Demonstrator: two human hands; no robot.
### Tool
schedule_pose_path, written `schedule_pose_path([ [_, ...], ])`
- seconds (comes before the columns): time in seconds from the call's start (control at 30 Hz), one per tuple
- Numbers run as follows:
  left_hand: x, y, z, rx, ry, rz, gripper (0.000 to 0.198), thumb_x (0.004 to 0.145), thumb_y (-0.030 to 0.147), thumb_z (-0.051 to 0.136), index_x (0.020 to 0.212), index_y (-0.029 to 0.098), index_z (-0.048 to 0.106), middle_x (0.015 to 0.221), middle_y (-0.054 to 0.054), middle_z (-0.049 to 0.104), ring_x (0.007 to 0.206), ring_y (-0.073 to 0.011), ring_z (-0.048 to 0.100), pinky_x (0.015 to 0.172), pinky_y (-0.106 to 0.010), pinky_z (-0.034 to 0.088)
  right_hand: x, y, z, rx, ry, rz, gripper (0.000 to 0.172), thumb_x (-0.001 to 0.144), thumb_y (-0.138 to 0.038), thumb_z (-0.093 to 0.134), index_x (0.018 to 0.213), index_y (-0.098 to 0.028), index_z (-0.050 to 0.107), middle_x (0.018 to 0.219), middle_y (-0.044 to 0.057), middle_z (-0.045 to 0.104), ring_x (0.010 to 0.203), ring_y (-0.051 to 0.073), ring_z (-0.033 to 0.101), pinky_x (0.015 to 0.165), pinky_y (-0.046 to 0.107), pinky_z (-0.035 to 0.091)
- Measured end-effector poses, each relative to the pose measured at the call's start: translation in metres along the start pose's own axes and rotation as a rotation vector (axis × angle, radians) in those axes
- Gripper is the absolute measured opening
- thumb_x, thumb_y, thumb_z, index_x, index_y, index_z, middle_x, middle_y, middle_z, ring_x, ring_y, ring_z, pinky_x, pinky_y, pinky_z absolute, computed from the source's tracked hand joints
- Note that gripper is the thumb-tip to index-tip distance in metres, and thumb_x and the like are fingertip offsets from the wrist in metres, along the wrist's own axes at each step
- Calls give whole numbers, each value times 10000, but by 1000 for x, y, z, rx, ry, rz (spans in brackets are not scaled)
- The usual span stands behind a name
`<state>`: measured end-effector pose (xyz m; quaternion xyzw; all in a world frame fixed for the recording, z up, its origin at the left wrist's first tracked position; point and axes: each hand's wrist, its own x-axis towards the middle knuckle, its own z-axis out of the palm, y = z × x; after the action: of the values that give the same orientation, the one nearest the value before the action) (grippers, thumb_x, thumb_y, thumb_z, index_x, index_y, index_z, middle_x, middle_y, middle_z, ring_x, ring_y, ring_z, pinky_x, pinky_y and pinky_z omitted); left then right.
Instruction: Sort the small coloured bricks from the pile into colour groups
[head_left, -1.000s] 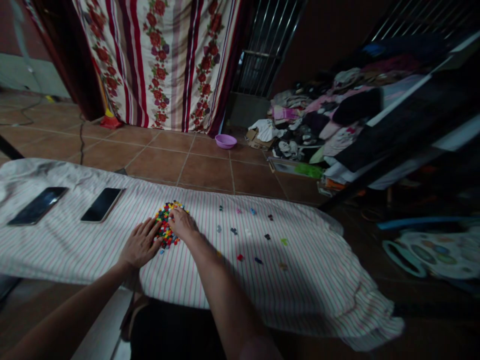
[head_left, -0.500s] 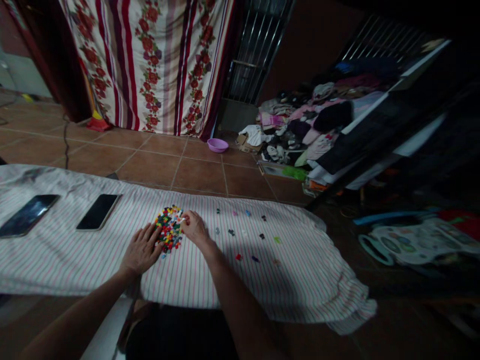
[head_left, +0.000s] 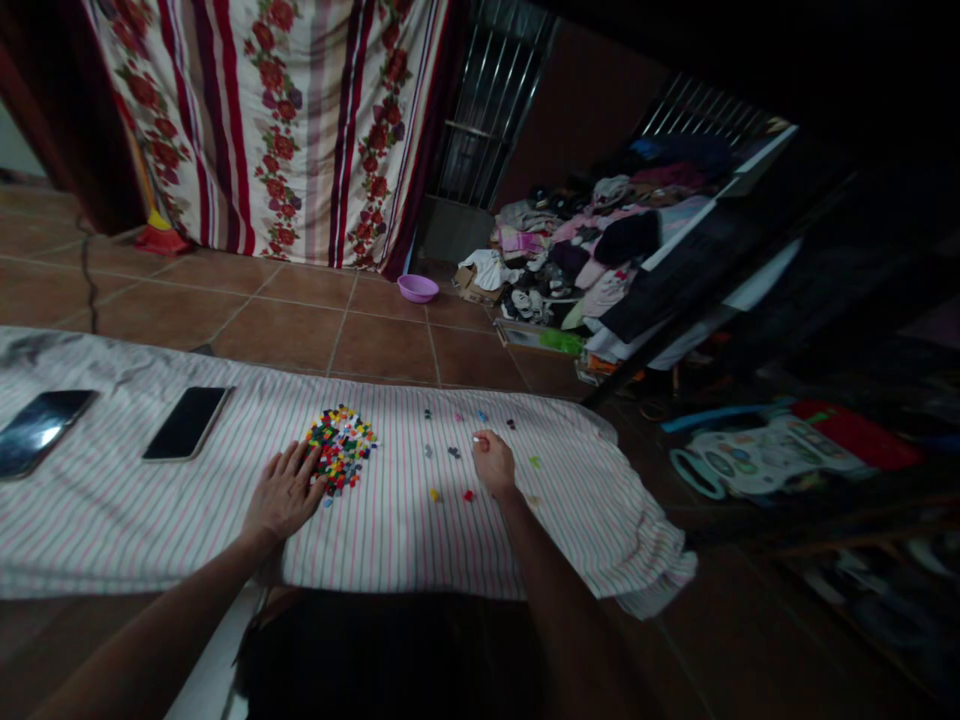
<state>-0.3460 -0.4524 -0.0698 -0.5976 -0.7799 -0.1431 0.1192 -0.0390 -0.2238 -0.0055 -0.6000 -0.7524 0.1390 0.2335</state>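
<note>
Pile of coloured pieces (head_left: 341, 447): tight heap on the striped surface (head_left: 390, 545); red, yellow, green, blue and dark bits mixed.
Left hand (head_left: 283, 495): just left of the pile, palm down. Fingers (head_left: 300, 462) released and spread flat, tips touching the pile's near-left edge.
Right hand (head_left: 495, 465): well right of the pile, resting on the surface. Fingers (head_left: 484, 447) curled inward, a small pale piece (head_left: 475, 438) at their tips; too small to tell whether it is gripped.
Loose pieces (head_left: 451, 452): scattered singly right of the pile, apart from one another, around the right hand.
Dark phone (head_left: 185, 423): left of the pile, lying flat, screen up.
Second phone (head_left: 37, 428): farther left of the pile, also flat.
Purple bowl (head_left: 418, 288): on the tiled floor beyond the pile, slightly right.
Floral curtain (head_left: 300, 120): hanging far beyond the pile.
Clothes heap (head_left: 577, 255): beyond the pile, well to the right.
</note>
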Motion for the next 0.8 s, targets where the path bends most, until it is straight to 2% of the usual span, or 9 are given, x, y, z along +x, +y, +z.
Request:
schedule_pose_path([
  [0.1,0,1,-1,-2,-4,-12,578,913,464,327,1351,131,505,1423,-152,481,1347,-301,401,1092,-475,307,1,15,-8,-87,-11,92,334,815,-115,440,1025,-206,684,907,53,715,844,171,647,752,248,441],
  [0.2,1,2,-3,3,-25,-18,574,917,458,330,1360,134,496,1428,-148,476,1354,-296,394,1096,-470,305,4,21,-9,-157,-25,107,321,836,-123,447,1038,-205,684,917,56,720,845,172,648,733,243,423],
  [0.4,2,4,-9,23,-66,-20,573,926,440,342,1379,113,472,1448,-160,446,1371,-304,366,1109,-464,281,8,23,-1,-178,-42,73,289,823,-108,479,972,-201,710,927,48,717,859,164,645,741,231,419],
  [0.8,1,3,-7,17,-36,-15,569,929,442,357,1386,120,466,1442,-164,453,1371,-307,366,1107,-462,284,7,30,11,-149,-79,10,317,802,-86,476,932,-206,739,949,45,722,879,161,646,807,236,437],
])
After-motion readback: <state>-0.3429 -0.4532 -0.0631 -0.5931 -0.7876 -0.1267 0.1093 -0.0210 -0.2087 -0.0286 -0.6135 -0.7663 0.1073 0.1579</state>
